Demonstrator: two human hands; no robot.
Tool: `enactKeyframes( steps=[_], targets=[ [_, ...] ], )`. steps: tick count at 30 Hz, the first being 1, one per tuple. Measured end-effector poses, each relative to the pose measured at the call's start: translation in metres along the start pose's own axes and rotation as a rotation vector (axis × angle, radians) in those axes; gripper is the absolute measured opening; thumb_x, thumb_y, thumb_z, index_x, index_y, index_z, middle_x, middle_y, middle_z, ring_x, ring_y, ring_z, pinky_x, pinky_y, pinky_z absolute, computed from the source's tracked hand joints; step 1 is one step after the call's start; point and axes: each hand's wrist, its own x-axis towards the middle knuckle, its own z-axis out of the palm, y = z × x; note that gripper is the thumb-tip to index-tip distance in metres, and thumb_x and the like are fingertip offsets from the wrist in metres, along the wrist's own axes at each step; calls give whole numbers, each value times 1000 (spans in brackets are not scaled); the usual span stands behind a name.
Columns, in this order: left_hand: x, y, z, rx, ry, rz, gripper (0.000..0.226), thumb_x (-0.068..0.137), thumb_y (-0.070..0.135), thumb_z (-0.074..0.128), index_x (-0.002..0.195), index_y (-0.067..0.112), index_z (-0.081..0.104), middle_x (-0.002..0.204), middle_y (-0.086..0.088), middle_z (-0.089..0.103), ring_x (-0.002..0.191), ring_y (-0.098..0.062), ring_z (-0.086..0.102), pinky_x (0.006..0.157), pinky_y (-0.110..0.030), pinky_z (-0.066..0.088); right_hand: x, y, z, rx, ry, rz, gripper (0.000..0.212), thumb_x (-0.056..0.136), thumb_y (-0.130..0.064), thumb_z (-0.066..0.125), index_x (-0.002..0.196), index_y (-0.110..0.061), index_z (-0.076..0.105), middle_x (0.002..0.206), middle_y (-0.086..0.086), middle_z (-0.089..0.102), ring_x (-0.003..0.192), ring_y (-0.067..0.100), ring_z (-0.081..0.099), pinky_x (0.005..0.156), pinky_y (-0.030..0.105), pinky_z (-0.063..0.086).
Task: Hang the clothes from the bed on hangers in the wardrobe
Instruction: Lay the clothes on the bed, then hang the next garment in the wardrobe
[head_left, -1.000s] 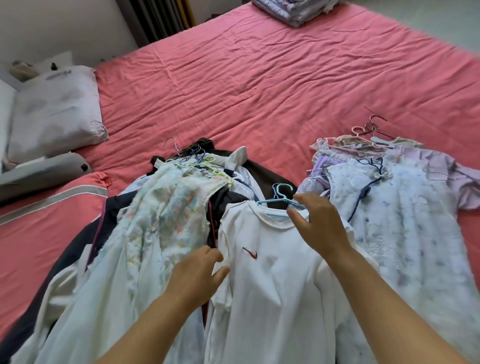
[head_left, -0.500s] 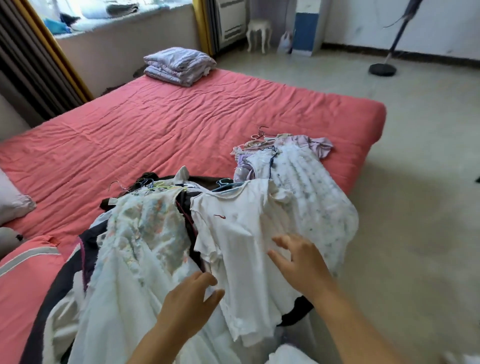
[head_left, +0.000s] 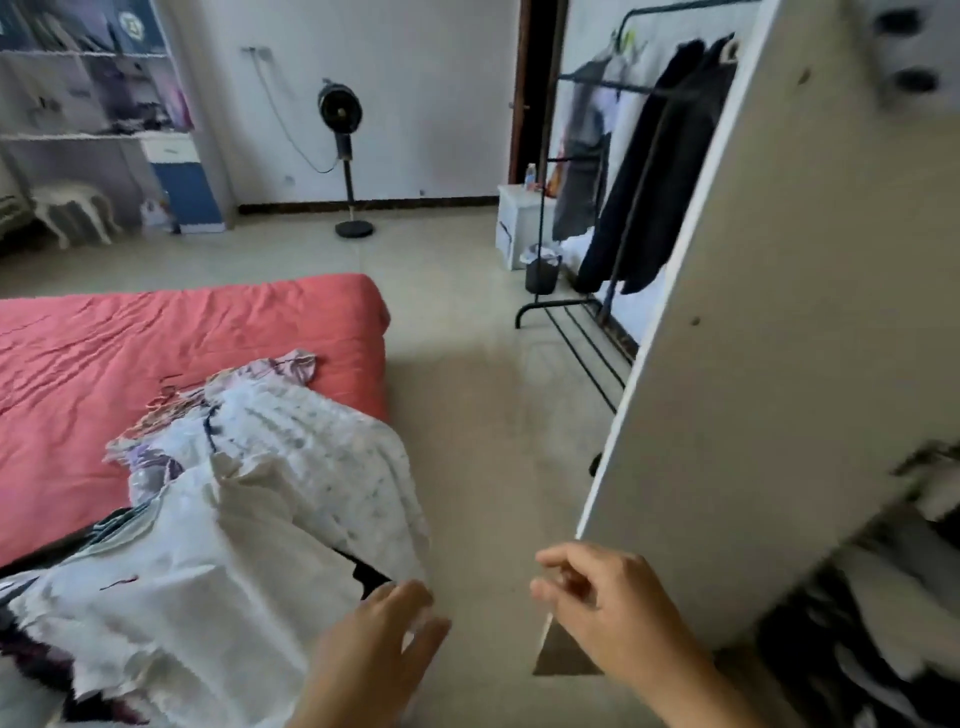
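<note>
I am seeing two hands low in the head view. The left hand (head_left: 376, 642) is hovering flat with its fingers straight and loosely spread, grasping nothing, just beside the near edge of the clothes. The right hand (head_left: 605, 603) is hanging in front of the lower corner of the wardrobe door (head_left: 769, 364) with its fingers loosely curled; I cannot tell whether it is touching the door, and it is carrying nothing that I can make out. The clothes are lying in two overlapping heaps along the bed's edge: a white T-shirt (head_left: 208, 587) with a small dark red mark is lying uppermost in the nearer heap, over dark garments, and a pale printed dress (head_left: 322, 452) is topping the farther heap, with lilac and patterned pieces poking out beyond it. I cannot count the garments underneath. One bed (head_left: 156, 338) with a rumpled coral-red sheet is filling the left side. One white wardrobe door is standing open on the right, and dark and pale clothing is showing blurred inside below it. Beyond it one black clothes rail (head_left: 597, 88) is holding about three hanging garments, two dark and one grey. One pedestal fan (head_left: 343, 135) is standing against the far white wall, one small bin (head_left: 542, 270) is sitting near the rail's foot, and one white stool (head_left: 72, 205) is standing by the shelves on the left. The floor is pale tile.
</note>
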Motion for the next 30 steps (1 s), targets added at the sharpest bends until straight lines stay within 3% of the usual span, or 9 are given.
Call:
enactKeyframes(
  steps=[2, 6, 11, 14, 17, 21, 25, 28, 30],
  targets=[
    [11, 42, 9, 21, -31, 144, 39, 84, 67, 39, 111, 41, 52, 105, 25, 51, 101, 5, 55, 85, -16, 43, -21, 15, -36, -38, 102, 69, 40, 65, -58, 54, 95, -34, 66, 73, -15, 62, 67, 2, 56, 62, 10, 39],
    [23, 128, 28, 78, -124, 393, 81, 55, 79, 6, 116, 46, 48, 110, 27, 51, 103, 4, 55, 88, -19, 44, -61, 45, -103, -122, 262, 194, 25, 73, -43, 66, 92, -29, 71, 76, -22, 60, 70, -3, 54, 63, 7, 37],
    [37, 244, 51, 152, -183, 725, 41, 90, 63, 35, 124, 42, 43, 124, 21, 49, 112, 1, 51, 91, -20, 43, -116, 75, -189, -176, 447, 333, 19, 79, -31, 71, 98, -31, 68, 73, -12, 64, 86, 1, 55, 68, 12, 41],
    [44, 316, 61, 158, -209, 860, 38, 91, 60, 37, 122, 38, 45, 121, 17, 51, 108, -4, 54, 88, -23, 45, -143, 89, -243, -206, 589, 363, 19, 79, -34, 72, 97, -34, 66, 81, -17, 64, 88, -1, 56, 68, 12, 43],
    [45, 393, 66, 119, -179, 1013, 34, 92, 57, 39, 119, 37, 46, 119, 17, 51, 107, -5, 53, 85, -23, 44, -164, 99, -301, -238, 761, 336, 23, 71, -57, 62, 92, -47, 60, 93, -27, 59, 85, 1, 58, 68, 14, 45],
    [39, 473, 65, 34, -133, 1172, 35, 93, 54, 42, 123, 38, 45, 122, 18, 48, 106, -4, 52, 81, -20, 40, -181, 102, -366, -334, 986, 282, 16, 72, -45, 66, 87, -45, 60, 89, -22, 62, 75, 2, 59, 64, 7, 41],
    [32, 545, 51, -56, -39, 1315, 37, 91, 54, 45, 123, 37, 48, 121, 18, 50, 107, -3, 52, 87, -22, 44, -196, 96, -420, -375, 1144, 246, 21, 76, -31, 75, 85, -44, 60, 85, -23, 63, 77, 0, 59, 65, 4, 39],
    [26, 597, 28, -106, 88, 1424, 37, 89, 56, 45, 120, 36, 49, 117, 17, 51, 104, -3, 54, 86, -25, 44, -200, 83, -459, -451, 1258, 194, 21, 69, -53, 63, 87, -43, 62, 84, -20, 64, 71, 1, 60, 63, 4, 39],
    [21, 634, 10, -133, 177, 1491, 37, 89, 57, 44, 119, 37, 49, 115, 17, 51, 103, -4, 53, 82, -25, 43, -200, 72, -488, -519, 1328, 167, 25, 69, -54, 60, 88, -38, 65, 75, -13, 65, 73, 2, 60, 62, 4, 39]
  ],
)
